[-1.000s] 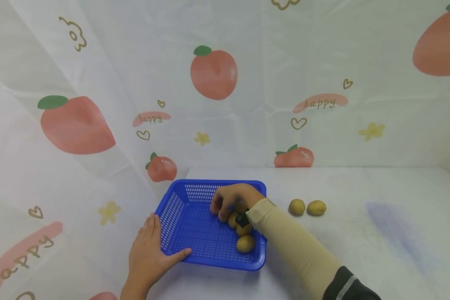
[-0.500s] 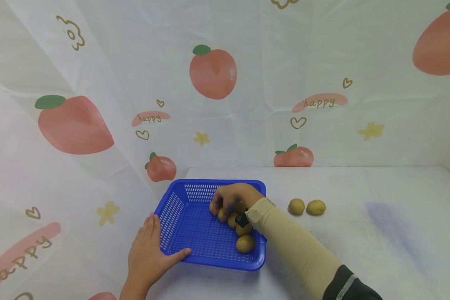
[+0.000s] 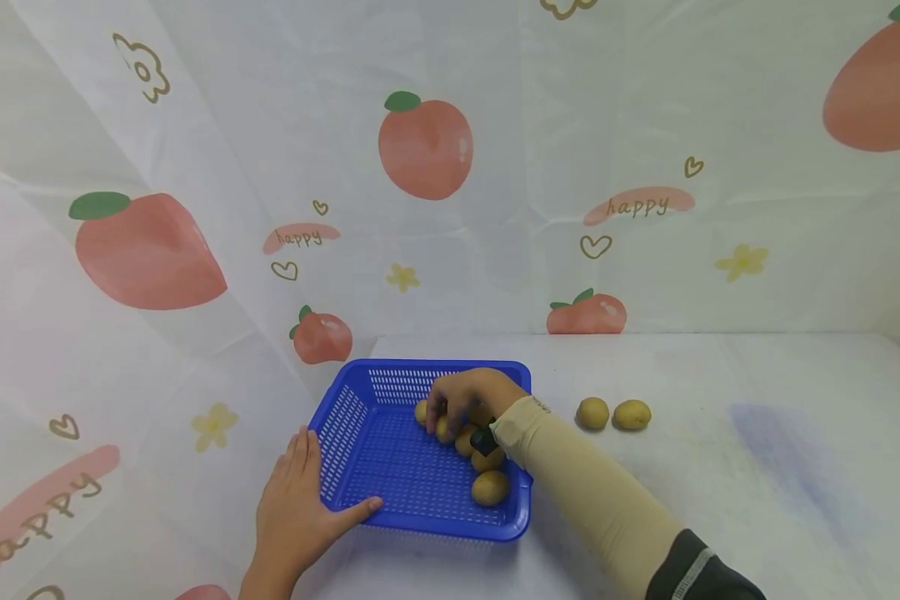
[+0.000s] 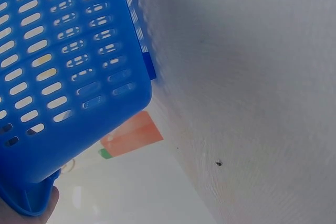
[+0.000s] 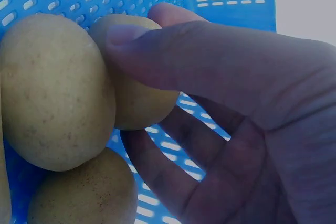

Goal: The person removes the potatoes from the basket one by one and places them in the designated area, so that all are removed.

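While the right hand [image 3: 468, 398] pinches a potato [image 5: 137, 77] in its grip, peach-printed cloth [image 3: 645, 250] drapes table and wall.

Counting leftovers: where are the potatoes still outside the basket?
Head view: two small yellow-brown potatoes lie side by side on the white table, right of the blue plastic basket.

One blue basket [image 3: 360, 450], about six potatoes inside [image 3: 490, 487], two potatoes outside [image 3: 593, 412].

Left hand [image 3: 296, 508] flat, fingers straight, thumb out, right hand [image 3: 468, 402] reaching forward, fingers curled down, sleeved forearm extended
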Demonstrator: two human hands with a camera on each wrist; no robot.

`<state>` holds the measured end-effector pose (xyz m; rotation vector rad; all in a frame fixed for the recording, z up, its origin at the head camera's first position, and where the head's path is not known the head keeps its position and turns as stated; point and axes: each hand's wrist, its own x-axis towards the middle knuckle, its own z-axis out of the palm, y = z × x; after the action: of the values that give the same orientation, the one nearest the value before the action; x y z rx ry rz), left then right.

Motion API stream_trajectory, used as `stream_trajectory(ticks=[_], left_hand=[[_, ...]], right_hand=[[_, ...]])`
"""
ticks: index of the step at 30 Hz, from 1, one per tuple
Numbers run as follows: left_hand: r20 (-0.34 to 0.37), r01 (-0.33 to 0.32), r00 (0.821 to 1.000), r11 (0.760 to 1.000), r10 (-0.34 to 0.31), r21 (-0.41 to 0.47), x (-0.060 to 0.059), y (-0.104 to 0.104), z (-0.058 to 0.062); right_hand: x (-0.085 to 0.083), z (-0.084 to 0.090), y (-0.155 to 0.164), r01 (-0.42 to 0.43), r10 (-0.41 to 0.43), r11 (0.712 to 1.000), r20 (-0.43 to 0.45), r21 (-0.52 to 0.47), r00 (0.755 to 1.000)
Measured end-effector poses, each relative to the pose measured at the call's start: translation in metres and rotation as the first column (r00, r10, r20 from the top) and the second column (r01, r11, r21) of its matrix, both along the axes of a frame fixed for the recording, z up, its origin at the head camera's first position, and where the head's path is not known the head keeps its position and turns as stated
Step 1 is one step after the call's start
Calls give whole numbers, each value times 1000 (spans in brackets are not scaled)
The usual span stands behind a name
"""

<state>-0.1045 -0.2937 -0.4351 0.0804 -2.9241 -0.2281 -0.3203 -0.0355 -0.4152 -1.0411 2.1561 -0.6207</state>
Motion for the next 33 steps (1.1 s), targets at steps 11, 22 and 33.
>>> stream_trajectory(ticks=[11,22,33], left_hand=[[-2,-6,1000,1000,6,-8,-2,-1,-2],[-9,0,1000,1000,0,-2,-2,-2,-3],[-14,5,1000,1000,-5,-4,0,-1,-2]], right_hand=[[1,-2,1,52,-52,998,-13,-24,999],[1,-2,0,53,-54,996,-15,-70,998],[1,12,-7,-62,56,951,-29,-303,998]])
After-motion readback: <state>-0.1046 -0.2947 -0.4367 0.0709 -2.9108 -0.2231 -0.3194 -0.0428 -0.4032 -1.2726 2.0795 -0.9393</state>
